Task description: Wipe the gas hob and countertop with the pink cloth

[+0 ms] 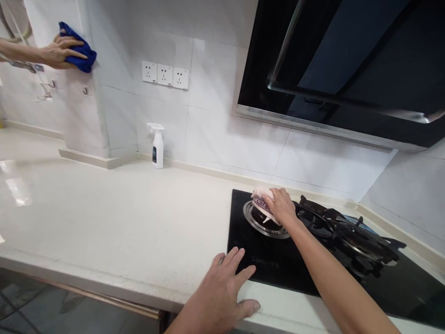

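My right hand (282, 205) presses a pale pink cloth with purple lettering (261, 200) onto the left burner (264, 221) of a black glass gas stove (278, 266). Its fingers are closed over the cloth. My left hand (222, 287) lies flat with fingers spread on the white countertop (114, 218), at the stove's front left corner, holding nothing.
Black pan supports (347, 232) sit stacked on the stove's right side. A black range hood (340, 69) hangs above. A white spray bottle (157, 146) stands by the tiled wall under three sockets (165, 74). At far left another person's hand (57, 51) holds a blue cloth (79, 48) against the wall.
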Available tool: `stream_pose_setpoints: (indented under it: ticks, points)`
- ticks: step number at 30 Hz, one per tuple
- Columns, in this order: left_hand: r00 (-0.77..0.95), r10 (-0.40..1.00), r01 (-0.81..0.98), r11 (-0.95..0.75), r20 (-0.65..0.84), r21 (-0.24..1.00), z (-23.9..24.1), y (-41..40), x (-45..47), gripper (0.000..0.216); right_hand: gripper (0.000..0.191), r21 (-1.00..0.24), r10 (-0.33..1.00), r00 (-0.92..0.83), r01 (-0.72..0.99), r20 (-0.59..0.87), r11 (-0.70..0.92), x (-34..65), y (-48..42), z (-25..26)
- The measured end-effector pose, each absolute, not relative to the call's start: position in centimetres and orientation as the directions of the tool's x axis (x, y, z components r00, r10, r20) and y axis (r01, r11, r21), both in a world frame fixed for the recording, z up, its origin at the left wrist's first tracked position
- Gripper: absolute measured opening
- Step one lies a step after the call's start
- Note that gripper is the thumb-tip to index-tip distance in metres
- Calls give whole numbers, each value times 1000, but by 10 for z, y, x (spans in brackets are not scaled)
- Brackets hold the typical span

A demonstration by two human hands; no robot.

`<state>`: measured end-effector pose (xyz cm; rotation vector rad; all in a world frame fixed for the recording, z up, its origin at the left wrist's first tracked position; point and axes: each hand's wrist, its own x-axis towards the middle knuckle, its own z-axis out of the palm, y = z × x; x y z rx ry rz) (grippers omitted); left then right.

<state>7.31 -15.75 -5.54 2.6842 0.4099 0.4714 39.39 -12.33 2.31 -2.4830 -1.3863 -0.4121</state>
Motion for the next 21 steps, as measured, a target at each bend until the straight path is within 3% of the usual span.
stream_pose_setpoints:
  ticks: [3,7,14,21]
  points:
    - [901,352,227,-881,255,415,-55,-157,73,69,52,-72,749,583,801,314,-594,406,-103,20]
    - [883,346,212,-896,317,389,-59,-156,75,67,48,-11,769,573,804,282,-595,404,-97,1]
    - [885,375,267,-894,275,361,-58,-156,78,64,38,82,851,401,888,339,-452,385,-123,-8]
    - [888,368,275,-905,275,325,-55,-157,75,64,38,10,912,259,961,317,-276,376,-178,-29]
